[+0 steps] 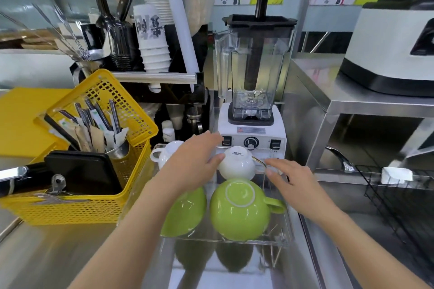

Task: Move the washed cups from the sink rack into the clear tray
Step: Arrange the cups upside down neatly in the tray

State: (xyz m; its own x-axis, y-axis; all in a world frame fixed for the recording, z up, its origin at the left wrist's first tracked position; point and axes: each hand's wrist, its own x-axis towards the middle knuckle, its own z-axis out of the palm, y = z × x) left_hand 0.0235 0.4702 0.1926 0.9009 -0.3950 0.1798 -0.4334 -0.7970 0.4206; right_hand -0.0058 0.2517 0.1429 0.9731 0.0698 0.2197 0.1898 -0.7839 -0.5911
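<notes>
The clear tray [285,225] sits on the steel counter in front of me. Upside down in it are a green cup with a handle [239,211], a second green cup [185,213] half under my left forearm, a white cup with a gold handle [237,164] and another white cup [168,151] at the back left. My left hand [195,162] hovers over the tray with fingers spread, its thumb against the white cup with the gold handle. My right hand [296,183] is open just right of that cup, fingertips near its handle. The black wire sink rack [399,197] is at the right.
A white blender [252,124] stands right behind the tray. A yellow basket [94,183] with cutlery and a black tray crowds the left side. A steel shelf [352,101] with a white appliance rises at the right. A small white object [397,175] lies at the rack's back edge.
</notes>
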